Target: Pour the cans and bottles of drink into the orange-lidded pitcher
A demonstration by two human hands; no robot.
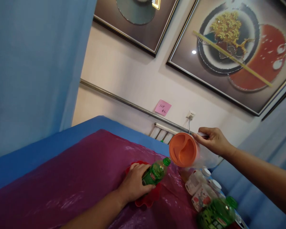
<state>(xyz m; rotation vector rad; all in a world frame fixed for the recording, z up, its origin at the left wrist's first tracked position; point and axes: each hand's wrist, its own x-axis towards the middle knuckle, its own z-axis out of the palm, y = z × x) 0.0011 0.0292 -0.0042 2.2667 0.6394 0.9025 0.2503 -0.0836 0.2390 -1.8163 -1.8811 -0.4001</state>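
My left hand [132, 183] is wrapped round a green plastic bottle [156, 172], which is tilted with its green cap pointing to the upper right. Under that hand and bottle, partly hidden, is a red dish with a scalloped rim [146, 201]. Up and to the right, my right hand [215, 140] grips the pale handle of a clear plastic pitcher. Its round orange lid [183, 150] faces me, and the pitcher is held raised near the table's far edge. Most of the pitcher's body is hidden behind the lid or blurred.
Purple plastic sheeting [68, 171] covers much of the blue table [21, 163]. Along the right side stand clear bottles with white caps [202, 194] and a larger green bottle [216, 214]. Behind are a metal rail [123, 101], a wall socket [191, 115] and blue curtains [38, 63].
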